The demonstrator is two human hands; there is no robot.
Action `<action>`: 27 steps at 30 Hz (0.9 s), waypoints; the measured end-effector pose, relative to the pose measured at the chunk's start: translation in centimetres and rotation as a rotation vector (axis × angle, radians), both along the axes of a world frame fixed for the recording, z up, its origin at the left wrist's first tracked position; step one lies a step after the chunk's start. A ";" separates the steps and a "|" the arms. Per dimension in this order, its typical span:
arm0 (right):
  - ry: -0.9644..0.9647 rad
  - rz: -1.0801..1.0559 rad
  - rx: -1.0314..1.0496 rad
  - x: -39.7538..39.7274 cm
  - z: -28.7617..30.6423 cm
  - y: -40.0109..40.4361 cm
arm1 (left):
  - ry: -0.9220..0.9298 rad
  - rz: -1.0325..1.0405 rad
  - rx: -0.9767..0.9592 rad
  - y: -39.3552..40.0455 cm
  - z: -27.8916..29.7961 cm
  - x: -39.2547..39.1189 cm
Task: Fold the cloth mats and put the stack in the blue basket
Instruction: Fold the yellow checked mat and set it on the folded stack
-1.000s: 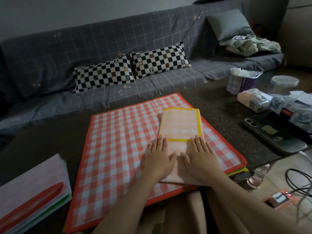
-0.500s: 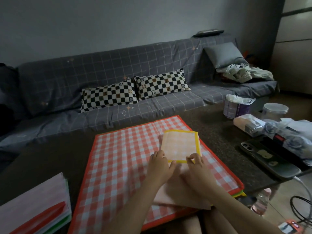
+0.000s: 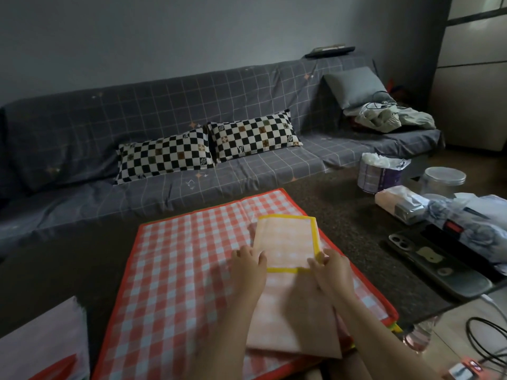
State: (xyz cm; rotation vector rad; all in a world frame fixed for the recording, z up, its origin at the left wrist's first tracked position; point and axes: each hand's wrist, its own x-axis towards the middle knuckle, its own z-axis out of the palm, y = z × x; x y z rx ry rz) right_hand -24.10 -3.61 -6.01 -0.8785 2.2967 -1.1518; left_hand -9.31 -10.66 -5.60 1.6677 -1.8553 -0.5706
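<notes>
A partly folded, yellow-edged cloth mat [image 3: 285,242] lies on top of a flat red-checked mat [image 3: 181,259] on the dark table. My left hand [image 3: 248,268] holds the near left edge of the yellow-edged flap. My right hand [image 3: 333,272] pinches its near right corner. Under the red-checked mat, edges of other mats [image 3: 396,326] peek out at the right. A pile of folded mats [image 3: 44,344] sits at the bottom left. No blue basket is in view.
On the table's right side stand a tissue tub [image 3: 380,172], a clear lidded jar [image 3: 444,179], a tissue pack [image 3: 400,205], wrapped items and a phone [image 3: 436,261]. A grey sofa [image 3: 192,111] with two checkered pillows runs behind. Cables [image 3: 485,344] lie bottom right.
Both hands went from lying flat on the folded mat to gripping the near edge of its yellow-bordered flap. The camera has tilted up, showing more of the sofa and wall.
</notes>
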 end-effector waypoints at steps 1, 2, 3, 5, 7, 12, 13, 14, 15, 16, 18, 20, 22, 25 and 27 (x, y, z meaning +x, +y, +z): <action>0.006 -0.028 0.005 -0.2 -0.2 -0.3 | -0.015 0.019 0.008 -0.2 0.0 -0.2; 0.016 -0.047 0.011 -0.3 -0.2 -0.5 | -0.021 0.036 0.023 -0.4 -0.1 -0.3; 0.014 -0.067 0.004 -0.4 0.0 -0.6 | -0.018 0.052 0.041 -0.7 -0.1 -0.5; -0.021 -0.094 0.003 -0.4 0.3 -0.8 | -0.020 0.095 0.082 -1.3 0.0 -0.6; -0.063 -0.112 0.027 -0.4 0.7 -1.0 | -0.032 0.123 0.119 -2.0 -0.1 -0.7; -0.193 -0.106 0.037 -0.9 1.4 -0.9 | 0.008 0.126 0.176 -2.9 -0.1 -0.4; -0.217 -0.101 0.010 -1.0 1.4 -0.7 | 0.036 0.125 0.194 -2.9 -0.1 -0.3; -0.235 -0.099 -0.033 -1.1 1.4 -0.6 | 0.079 0.124 0.209 -2.9 -0.1 -0.1; -0.243 -0.094 -0.078 -1.1 1.4 -0.3 | 0.137 0.121 0.228 -2.8 -0.1 0.0; -0.247 -0.089 -0.120 -1.1 1.3 -0.1 | 0.202 0.114 0.243 -2.7 0.0 0.1; -0.264 -0.078 -0.175 -1.3 1.1 0.2 | 0.280 0.080 0.236 -2.5 0.2 0.4; -0.334 -0.037 -0.203 -1.8 0.9 0.4 | 0.313 0.024 0.221 -2.3 0.3 0.9; -0.453 0.020 -0.238 -2.4 1.0 0.8 | 0.410 -0.009 0.238 -2.2 0.3 1.5; -0.648 0.078 -0.290 -2.7 1.6 1.4 | 0.552 0.002 0.355 -1.8 0.7 2.5; -0.705 0.105 -0.295 -2.7 2.2 1.8 | 0.594 -0.003 0.432 -1.3 1.1 3.0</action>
